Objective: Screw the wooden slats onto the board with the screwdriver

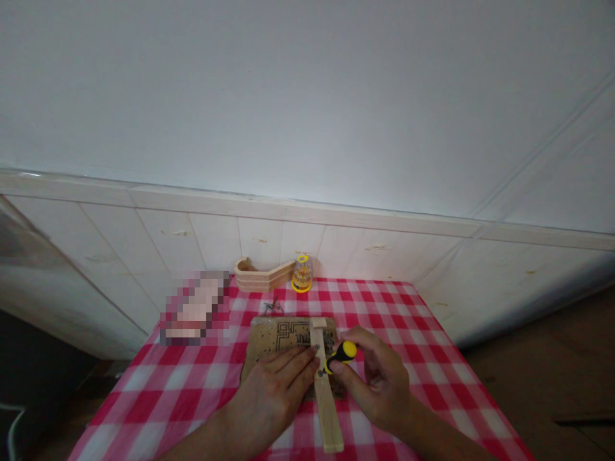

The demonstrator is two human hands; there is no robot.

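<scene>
My left hand lies with its fingers stretched out over a piece of cardboard, its fingertips against the side of a wooden strip. Dark screw heads show on the strip, beside my fingertips. Between the thumb and fingers of my right hand is a screwdriver with a stubby yellow and black handle. It leans over the strip, and its tip is close to the lower screw; I cannot tell whether they touch. A small wooden block sits across the strip's far end.
Several loose screws lie beyond the cardboard. Near the wall stand a curved wooden piece and a clear container with yellow ends. A blurred-out item lies at the left edge of the checkered tablecloth.
</scene>
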